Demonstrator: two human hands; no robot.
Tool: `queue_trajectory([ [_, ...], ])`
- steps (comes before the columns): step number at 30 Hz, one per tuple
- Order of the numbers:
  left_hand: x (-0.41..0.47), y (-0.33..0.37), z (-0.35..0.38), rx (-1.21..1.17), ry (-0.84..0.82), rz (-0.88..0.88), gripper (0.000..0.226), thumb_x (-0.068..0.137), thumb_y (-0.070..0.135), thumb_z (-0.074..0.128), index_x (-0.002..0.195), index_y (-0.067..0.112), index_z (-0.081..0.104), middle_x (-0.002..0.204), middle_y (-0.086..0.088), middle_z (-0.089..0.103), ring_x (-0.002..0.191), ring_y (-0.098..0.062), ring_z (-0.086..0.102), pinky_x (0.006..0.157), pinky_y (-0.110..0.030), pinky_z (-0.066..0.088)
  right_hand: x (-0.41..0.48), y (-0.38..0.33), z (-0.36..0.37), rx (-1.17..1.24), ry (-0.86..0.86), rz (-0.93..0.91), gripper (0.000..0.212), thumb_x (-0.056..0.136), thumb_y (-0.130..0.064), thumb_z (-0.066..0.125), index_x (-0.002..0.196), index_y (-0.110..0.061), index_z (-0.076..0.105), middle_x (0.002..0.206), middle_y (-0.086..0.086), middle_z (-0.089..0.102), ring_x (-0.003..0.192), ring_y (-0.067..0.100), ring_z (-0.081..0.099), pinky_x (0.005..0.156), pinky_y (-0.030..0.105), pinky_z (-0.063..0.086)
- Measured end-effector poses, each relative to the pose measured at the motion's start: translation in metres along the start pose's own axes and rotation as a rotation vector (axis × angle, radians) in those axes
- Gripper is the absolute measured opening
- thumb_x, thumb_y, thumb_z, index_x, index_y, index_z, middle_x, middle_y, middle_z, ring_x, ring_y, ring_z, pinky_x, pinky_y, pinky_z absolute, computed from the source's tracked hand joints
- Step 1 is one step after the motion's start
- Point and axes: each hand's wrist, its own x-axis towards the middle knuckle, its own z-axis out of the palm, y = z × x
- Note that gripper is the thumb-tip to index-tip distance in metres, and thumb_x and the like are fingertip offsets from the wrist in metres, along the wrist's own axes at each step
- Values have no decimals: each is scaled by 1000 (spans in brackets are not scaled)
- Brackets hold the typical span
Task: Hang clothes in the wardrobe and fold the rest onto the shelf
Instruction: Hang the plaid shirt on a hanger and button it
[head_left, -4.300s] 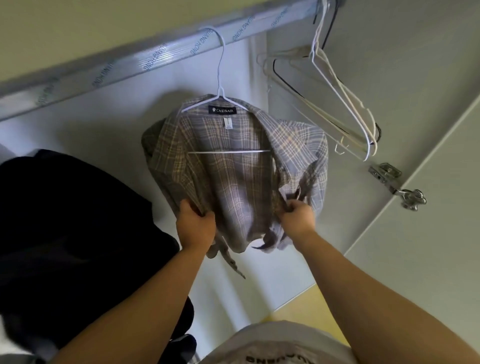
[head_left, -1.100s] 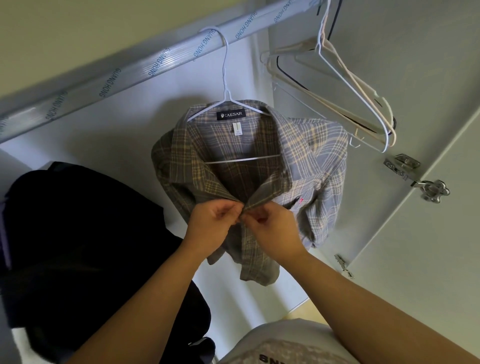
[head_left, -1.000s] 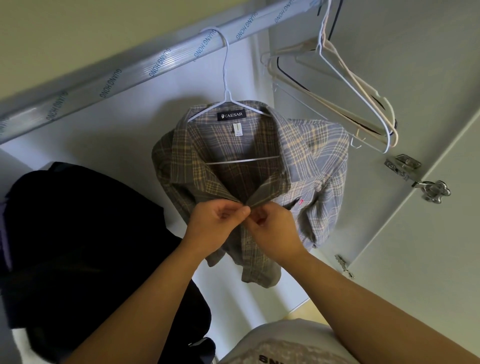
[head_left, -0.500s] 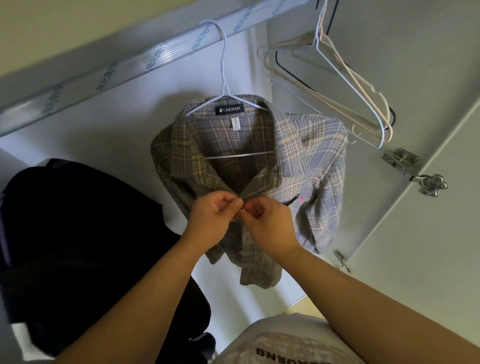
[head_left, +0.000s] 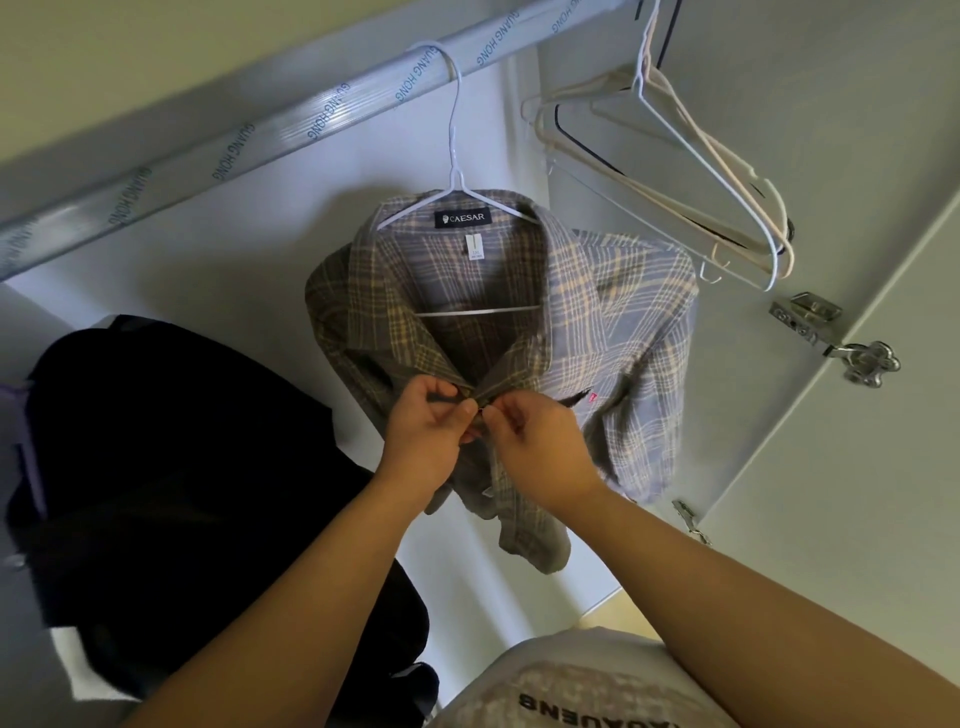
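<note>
A grey and yellow plaid shirt (head_left: 613, 312) hangs on a white wire hanger (head_left: 454, 171) from the silver wardrobe rail (head_left: 260, 130). My left hand (head_left: 423, 431) pinches the left front edge of the shirt just below the collar. My right hand (head_left: 540, 441) pinches the right front edge beside it. The fingertips of both hands meet at the top of the shirt's front opening, and they hide the spot between them.
Dark clothes (head_left: 171, 467) hang to the left of the shirt. Several empty hangers (head_left: 691, 171) hang at the right end of the rail. The open wardrobe door (head_left: 857, 493) with metal hinges (head_left: 831, 338) stands to the right.
Earlier my hands held the lower front of the shirt apart. They have moved up and together under the collar, where they stay with only small finger movements.
</note>
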Motion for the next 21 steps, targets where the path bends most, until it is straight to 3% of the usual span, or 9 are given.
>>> queue_trajectory([
  [5,-1,-1,-1,75,-1,94,21,95,6,68,95,20,52,83,-3,73,69,-4,71,62,-12,53,0,-3,2,163,-82,180,19,104,-25,53,92,-13,62,78,-1,65,69,12,59,61,18,44],
  [8,-2,-7,0,56,-2,98,20,94,8,68,96,22,53,80,1,73,70,-5,71,67,-17,55,0,-4,1,251,-121,258,22,105,-26,51,97,-10,63,83,7,69,76,24,65,72,39,53],
  [11,-3,-11,1,43,10,90,20,93,11,70,97,24,55,76,6,72,75,-7,71,76,-25,57,-1,-4,2,464,-150,401,23,104,-25,54,94,-6,64,75,8,67,73,27,65,79,50,57],
  [14,-4,-12,2,7,3,56,12,95,20,69,99,25,58,89,2,73,90,-14,71,85,-30,57,-1,1,2,617,-167,477,20,103,-22,56,99,-4,65,76,6,65,76,24,65,81,48,58],
  [16,-5,-13,4,-98,-44,-47,2,101,24,60,101,23,62,103,-4,73,99,-20,71,90,-35,57,-3,1,0,698,-156,523,20,102,-22,57,103,-4,67,80,5,66,79,20,65,79,41,56],
  [17,-6,-14,6,-131,-70,-107,8,103,23,56,100,23,64,106,-5,73,102,-22,71,92,-37,57,-3,2,0,716,-147,533,20,102,-22,57,103,-5,68,82,5,67,80,20,65,79,40,55],
  [21,-10,-19,12,-119,-185,-215,20,99,9,61,95,27,69,96,4,75,101,-21,71,96,-39,56,-3,4,0,669,-112,536,21,100,-24,60,101,-7,72,92,9,71,91,26,66,91,47,53],
])
